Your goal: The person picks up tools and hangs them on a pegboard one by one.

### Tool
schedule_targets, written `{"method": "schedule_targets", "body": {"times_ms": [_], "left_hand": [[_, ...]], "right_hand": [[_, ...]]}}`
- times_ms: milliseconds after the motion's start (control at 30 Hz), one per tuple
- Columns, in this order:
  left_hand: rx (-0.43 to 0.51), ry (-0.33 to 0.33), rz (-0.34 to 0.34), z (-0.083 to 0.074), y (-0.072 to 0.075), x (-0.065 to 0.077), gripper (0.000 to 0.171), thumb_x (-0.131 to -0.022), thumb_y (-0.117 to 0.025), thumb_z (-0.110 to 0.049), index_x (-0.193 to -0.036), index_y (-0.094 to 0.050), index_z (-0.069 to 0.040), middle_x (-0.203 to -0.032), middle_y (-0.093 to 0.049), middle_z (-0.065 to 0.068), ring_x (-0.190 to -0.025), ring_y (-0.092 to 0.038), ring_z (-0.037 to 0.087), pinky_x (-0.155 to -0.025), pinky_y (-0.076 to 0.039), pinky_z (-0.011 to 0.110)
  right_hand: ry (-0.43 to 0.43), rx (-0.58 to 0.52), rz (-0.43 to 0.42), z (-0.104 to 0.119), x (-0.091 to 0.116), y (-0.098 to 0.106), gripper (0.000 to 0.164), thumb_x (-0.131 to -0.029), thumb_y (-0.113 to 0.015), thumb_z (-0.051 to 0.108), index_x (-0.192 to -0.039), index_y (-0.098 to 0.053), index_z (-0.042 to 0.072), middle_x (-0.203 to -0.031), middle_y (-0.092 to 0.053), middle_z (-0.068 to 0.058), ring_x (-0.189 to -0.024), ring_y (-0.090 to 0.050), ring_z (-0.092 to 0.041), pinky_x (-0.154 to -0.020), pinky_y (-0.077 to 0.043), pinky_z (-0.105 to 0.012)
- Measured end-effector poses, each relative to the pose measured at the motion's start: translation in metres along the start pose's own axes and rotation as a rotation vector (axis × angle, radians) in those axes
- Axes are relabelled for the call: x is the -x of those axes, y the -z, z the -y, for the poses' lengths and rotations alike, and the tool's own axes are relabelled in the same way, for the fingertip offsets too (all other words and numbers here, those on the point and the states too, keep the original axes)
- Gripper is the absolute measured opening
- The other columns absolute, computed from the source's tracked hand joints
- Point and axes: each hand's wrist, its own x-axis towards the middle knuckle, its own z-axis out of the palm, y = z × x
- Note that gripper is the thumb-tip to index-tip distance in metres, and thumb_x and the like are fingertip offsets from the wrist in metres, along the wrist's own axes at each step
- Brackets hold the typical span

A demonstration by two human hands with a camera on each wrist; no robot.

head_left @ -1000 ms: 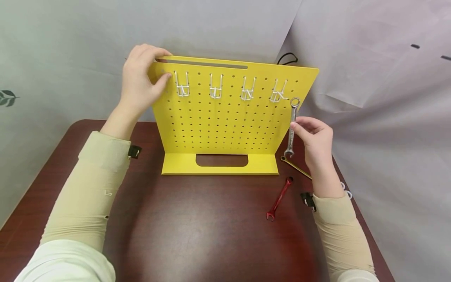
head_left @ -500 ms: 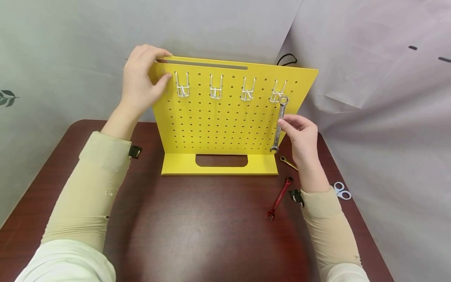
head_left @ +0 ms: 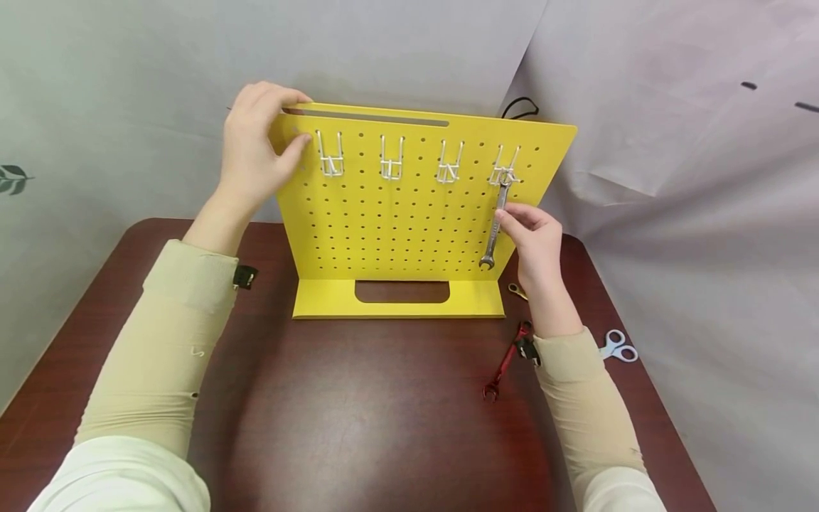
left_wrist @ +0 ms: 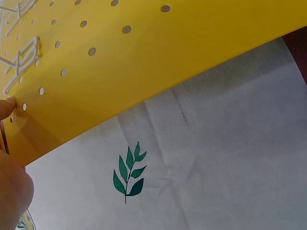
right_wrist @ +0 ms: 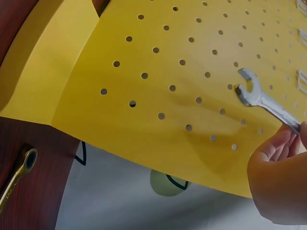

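Note:
A yellow pegboard stands upright on the table, with a row of white wire hooks along its upper part. My left hand grips its top left corner, thumb on the front face and fingers over the top edge. In my right hand a silver combination wrench is pinched by the middle of its shaft. The wrench's ring end overlaps the tip of the rightmost hook in the head view. Its open end points down in front of the board's perforated face in the right wrist view.
On the dark red table lies a red wrench, partly behind the right wrist camera. A gold wrench lies by the board's right side, and scissors with pale handles lie near the table's right edge. A grey cloth backdrop hangs behind.
My right hand has moved left with the silver wrench, bringing its ring end from beside the board to the rightmost hook. The scissors have come into view. My left hand has stayed put.

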Motion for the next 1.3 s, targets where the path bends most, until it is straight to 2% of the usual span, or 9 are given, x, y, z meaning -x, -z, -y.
{"method": "schedule_targets", "body": {"times_ms": [333, 567, 700, 933, 1300], "left_hand": [[-0.008, -0.016, 0.002, 0.0, 0.0, -0.001, 0.032, -0.094, -0.07, -0.001, -0.125, -0.069, 0.006, -0.117, -0.069, 0.027, -0.114, -0.055, 0.045, -0.107, -0.04, 0.042], [-0.013, -0.047, 0.008, -0.001, 0.004, -0.001, 0.032, -0.096, -0.069, -0.005, -0.126, -0.068, 0.006, -0.115, -0.069, 0.027, -0.112, -0.055, 0.044, -0.107, -0.039, 0.043], [-0.01, -0.041, 0.004, -0.001, 0.003, -0.002, 0.032, -0.095, -0.069, -0.004, -0.125, -0.068, 0.006, -0.115, -0.069, 0.027, -0.112, -0.055, 0.044, -0.107, -0.039, 0.042], [-0.005, -0.001, -0.003, -0.002, 0.0, -0.002, 0.032, -0.093, -0.069, 0.0, -0.125, -0.069, 0.005, -0.115, -0.069, 0.026, -0.112, -0.054, 0.043, -0.106, -0.039, 0.04], [-0.008, 0.003, -0.003, -0.003, 0.002, 0.0, 0.033, -0.092, -0.069, 0.0, -0.125, -0.07, 0.004, -0.115, -0.07, 0.025, -0.112, -0.055, 0.042, -0.106, -0.04, 0.04]], "right_hand": [[-0.02, 0.002, -0.022, -0.001, -0.009, -0.007, 0.024, -0.092, -0.078, 0.001, -0.083, -0.08, 0.023, -0.085, -0.074, 0.008, -0.081, -0.07, -0.006, -0.079, -0.059, -0.019], [-0.017, 0.014, -0.001, -0.001, -0.012, -0.006, 0.023, -0.093, -0.077, 0.001, -0.085, -0.079, 0.022, -0.084, -0.075, 0.008, -0.076, -0.07, -0.006, -0.077, -0.06, -0.019], [-0.013, 0.02, 0.016, -0.001, -0.012, -0.003, 0.025, -0.094, -0.075, -0.001, -0.085, -0.079, 0.022, -0.083, -0.075, 0.009, -0.074, -0.071, -0.005, -0.077, -0.059, -0.018], [-0.013, 0.026, 0.052, -0.007, -0.011, 0.008, 0.022, -0.095, -0.074, -0.001, -0.088, -0.08, 0.018, -0.082, -0.078, 0.01, -0.077, -0.074, -0.004, -0.079, -0.059, -0.019], [-0.07, 0.07, 0.038, -0.017, -0.004, 0.042, 0.016, -0.094, -0.075, 0.0, -0.091, -0.081, 0.014, -0.083, -0.079, 0.009, -0.079, -0.076, -0.004, -0.079, -0.06, -0.018]]}}
